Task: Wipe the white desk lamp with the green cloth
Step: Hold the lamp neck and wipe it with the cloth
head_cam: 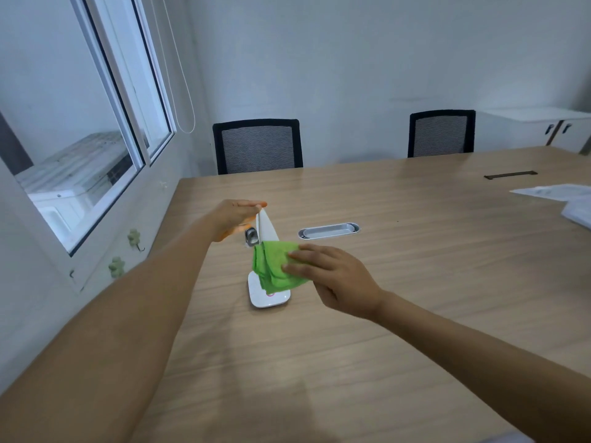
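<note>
The white desk lamp (pixel 264 227) stands on the wooden table, its flat head tipped upward and its square base (pixel 269 299) near the table's left side. My left hand (pixel 232 219) grips the top of the lamp head from the left. My right hand (pixel 332 276) presses the folded green cloth (pixel 275 265) against the lower part of the lamp head, fingers spread flat over it. The cloth hangs down and hides the lamp's stem and part of the base.
The wooden table (pixel 399 282) has a silver cable tray (pixel 328 230) just behind the lamp and papers (pixel 563 196) at the right edge. Two black mesh chairs (pixel 257 145) stand at the far side. A window and wall are close on the left.
</note>
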Motion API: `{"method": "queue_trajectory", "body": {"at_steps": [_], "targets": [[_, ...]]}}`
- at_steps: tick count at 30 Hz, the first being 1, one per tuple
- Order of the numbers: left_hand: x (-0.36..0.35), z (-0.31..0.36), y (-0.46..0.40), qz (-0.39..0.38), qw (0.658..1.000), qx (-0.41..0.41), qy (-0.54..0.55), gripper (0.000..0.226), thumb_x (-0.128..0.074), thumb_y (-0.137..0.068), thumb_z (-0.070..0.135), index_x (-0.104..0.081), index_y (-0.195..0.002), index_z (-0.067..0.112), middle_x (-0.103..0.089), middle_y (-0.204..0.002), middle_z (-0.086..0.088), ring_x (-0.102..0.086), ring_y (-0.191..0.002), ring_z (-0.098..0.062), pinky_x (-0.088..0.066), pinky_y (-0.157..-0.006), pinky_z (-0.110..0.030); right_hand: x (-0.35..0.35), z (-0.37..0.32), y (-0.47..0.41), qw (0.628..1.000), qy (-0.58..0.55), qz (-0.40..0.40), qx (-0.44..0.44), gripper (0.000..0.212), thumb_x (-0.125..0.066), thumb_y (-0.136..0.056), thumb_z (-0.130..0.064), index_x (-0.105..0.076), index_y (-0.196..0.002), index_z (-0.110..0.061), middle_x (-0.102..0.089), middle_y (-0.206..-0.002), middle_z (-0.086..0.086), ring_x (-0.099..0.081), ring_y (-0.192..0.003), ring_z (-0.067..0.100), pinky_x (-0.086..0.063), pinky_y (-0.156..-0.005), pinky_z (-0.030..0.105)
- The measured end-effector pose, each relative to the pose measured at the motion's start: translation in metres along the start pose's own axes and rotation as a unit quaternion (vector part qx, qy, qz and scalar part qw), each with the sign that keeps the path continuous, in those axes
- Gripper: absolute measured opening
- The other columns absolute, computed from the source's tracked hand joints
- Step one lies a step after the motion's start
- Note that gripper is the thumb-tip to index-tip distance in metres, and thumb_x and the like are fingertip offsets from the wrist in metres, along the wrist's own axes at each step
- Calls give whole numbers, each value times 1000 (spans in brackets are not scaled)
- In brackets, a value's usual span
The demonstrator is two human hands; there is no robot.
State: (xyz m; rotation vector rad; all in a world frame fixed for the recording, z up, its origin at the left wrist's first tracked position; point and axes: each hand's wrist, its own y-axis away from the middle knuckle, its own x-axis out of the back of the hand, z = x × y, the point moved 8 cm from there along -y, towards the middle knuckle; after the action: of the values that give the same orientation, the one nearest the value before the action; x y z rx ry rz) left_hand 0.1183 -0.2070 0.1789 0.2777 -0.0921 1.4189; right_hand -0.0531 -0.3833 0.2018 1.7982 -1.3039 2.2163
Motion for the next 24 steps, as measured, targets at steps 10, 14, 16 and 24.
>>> {"method": "queue_trajectory", "body": {"at_steps": [10, 14, 16, 24], "targets": [[0, -2, 0, 7, 1000, 2, -18, 38, -58, -90, 11, -59, -126, 0, -57, -136, -17, -54, -107, -16, -39, -107, -33, 16, 41, -56, 987, -27, 101, -123, 49, -51, -70, 20, -68, -111, -2, -69, -112, 19, -66, -101, 35, -57, -83, 44], [1, 0, 0, 6, 1000, 1, -15, 39, -55, -90, 6, -57, -128, 2, -56, -136, -15, -54, -122, -24, -40, -104, -32, -5, 41, -73, 989, -54, 28, -134, 48, -49, -72, 17, -70, -109, -5, -69, -114, 16, -66, -103, 34, -56, -81, 46], [3, -1, 0, 0, 1000, 5, -20, 38, -57, -91, 13, -58, -128, 6, -56, -138, -10, -50, -129, -24, -38, -109, -34, -9, 32, -69, 993, -54, 3, -107, 49, -49, -71, 17, -70, -108, -5, -70, -112, 17, -66, -101, 35, -56, -81, 46], [4, 1, -1, 0, 999, 21, -34, 38, -58, -91, 18, -59, -128, 10, -53, -141, -1, -45, -130, -17, -38, -99, -27, 11, -11, -9, 998, 28, 30, 54, 43, -39, -80, 1, -71, -107, -11, -71, -115, 7, -63, -111, 29, -54, -89, 37]]}}
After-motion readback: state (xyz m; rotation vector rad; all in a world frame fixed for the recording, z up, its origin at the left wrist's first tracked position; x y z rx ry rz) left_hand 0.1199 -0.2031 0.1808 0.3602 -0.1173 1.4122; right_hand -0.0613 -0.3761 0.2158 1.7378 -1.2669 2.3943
